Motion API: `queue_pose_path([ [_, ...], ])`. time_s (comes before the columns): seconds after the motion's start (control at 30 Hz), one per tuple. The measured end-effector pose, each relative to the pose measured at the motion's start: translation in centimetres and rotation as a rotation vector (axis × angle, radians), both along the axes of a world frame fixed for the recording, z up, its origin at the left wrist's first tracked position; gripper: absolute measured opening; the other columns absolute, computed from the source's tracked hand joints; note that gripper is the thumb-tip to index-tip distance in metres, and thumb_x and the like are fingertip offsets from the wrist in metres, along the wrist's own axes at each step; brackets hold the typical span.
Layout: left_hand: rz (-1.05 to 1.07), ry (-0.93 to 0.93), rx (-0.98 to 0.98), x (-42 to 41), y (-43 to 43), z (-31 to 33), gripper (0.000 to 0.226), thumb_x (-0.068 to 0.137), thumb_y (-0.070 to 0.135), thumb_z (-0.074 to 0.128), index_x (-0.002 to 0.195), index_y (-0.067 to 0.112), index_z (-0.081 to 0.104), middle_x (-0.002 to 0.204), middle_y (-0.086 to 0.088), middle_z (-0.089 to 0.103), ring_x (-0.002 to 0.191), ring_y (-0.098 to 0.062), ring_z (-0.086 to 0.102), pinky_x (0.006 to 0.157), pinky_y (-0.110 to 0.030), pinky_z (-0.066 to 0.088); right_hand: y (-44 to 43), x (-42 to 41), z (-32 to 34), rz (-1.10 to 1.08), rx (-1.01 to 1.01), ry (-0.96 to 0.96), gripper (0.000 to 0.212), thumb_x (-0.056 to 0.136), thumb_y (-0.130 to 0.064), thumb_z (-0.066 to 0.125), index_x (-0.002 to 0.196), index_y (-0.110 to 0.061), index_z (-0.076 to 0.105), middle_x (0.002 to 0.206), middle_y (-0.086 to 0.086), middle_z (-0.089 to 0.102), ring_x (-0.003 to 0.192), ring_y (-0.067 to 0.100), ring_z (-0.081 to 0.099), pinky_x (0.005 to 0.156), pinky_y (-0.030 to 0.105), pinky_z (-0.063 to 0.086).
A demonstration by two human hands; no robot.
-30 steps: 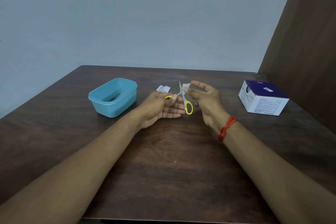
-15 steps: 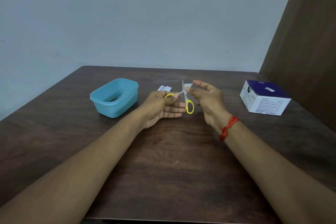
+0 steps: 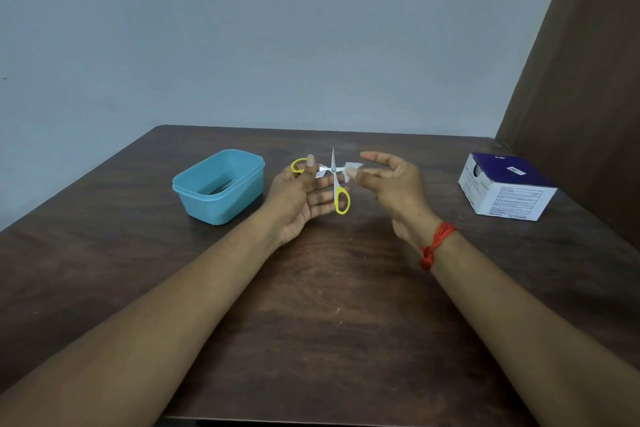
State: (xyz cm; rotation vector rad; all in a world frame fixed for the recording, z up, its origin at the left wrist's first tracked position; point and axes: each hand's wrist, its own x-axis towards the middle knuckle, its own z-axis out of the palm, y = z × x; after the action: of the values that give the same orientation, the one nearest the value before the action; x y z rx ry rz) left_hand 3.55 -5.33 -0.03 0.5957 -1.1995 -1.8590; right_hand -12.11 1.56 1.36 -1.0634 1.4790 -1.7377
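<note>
My left hand (image 3: 300, 197) holds small yellow-handled scissors (image 3: 335, 180) above the dark wooden table (image 3: 311, 305), thumb through one yellow loop, the other loop hanging by my fingertips. The blades stand wide apart, one pointing up, one pointing right. My right hand (image 3: 394, 189) pinches a small white packet (image 3: 352, 170) between thumb and finger, its edge at the tip of the right-pointing blade.
A teal plastic tub (image 3: 221, 185) sits left of my hands with something dark and flat inside. A white and purple cardboard box (image 3: 505, 189) stands at the right. A brown panel (image 3: 581, 80) rises behind the table's right edge.
The scissor blades have spread wider apart. The white packet in my right hand now sits at the blade tip. The small white packet on the table behind is now hidden by my left hand.
</note>
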Motion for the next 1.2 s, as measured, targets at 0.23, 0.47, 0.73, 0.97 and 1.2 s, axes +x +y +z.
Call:
queue_pose_path([
  [0.23,-0.035,-0.16,-0.179,0.4,-0.7,-0.1,0.032,0.103,0.045,0.048,0.113,0.016,0.04,0.096,-0.024,0.075,0.086,-0.042,0.075,0.066,-0.041,0.062,0.0,-1.4,0.8,-0.031,-0.003,0.155,0.045,0.076,-0.016,0.088,0.115,-0.018,0.066,0.078,-0.004,0.077,0.076,0.001,0.072,0.07,0.014,0.051],
  [0.47,-0.1,-0.262,-0.277,0.5,-0.3,0.1,0.03,0.102,0.046,0.049,0.11,0.018,0.045,0.095,-0.023,0.076,0.083,-0.041,0.075,0.061,-0.037,0.06,0.2,-1.2,0.6,0.059,0.101,0.201,0.052,0.076,-0.012,0.086,0.123,-0.011,0.064,0.09,0.008,0.076,0.071,0.003,0.07,0.064,0.013,0.048],
  [0.73,-0.128,-0.313,-0.29,0.5,-0.1,0.3,0.039,0.103,0.043,0.047,0.123,0.01,0.041,0.093,-0.024,0.076,0.084,-0.042,0.075,0.065,-0.039,0.062,0.0,-1.3,0.4,0.112,0.138,0.134,0.054,0.075,-0.011,0.087,0.124,-0.009,0.065,0.091,0.007,0.077,0.064,-0.001,0.068,0.055,0.009,0.045],
  [0.97,-0.133,-0.32,-0.285,0.6,0.0,0.2,0.039,0.104,0.043,0.046,0.123,0.01,0.039,0.092,-0.024,0.076,0.082,-0.042,0.075,0.063,-0.038,0.062,-0.2,-1.5,0.1,0.073,0.158,0.098,0.052,0.073,-0.016,0.089,0.12,-0.014,0.067,0.085,0.001,0.077,0.061,-0.001,0.065,0.053,0.013,0.044],
  [1.2,-0.161,-0.318,-0.287,0.5,0.1,0.2,0.029,0.104,0.043,0.045,0.116,0.017,0.039,0.092,-0.025,0.076,0.08,-0.041,0.075,0.063,-0.037,0.062,-0.2,-1.3,0.2,0.026,0.112,0.055,0.052,0.072,-0.013,0.089,0.119,-0.014,0.066,0.074,-0.006,0.077,0.058,-0.005,0.065,0.05,0.007,0.043],
])
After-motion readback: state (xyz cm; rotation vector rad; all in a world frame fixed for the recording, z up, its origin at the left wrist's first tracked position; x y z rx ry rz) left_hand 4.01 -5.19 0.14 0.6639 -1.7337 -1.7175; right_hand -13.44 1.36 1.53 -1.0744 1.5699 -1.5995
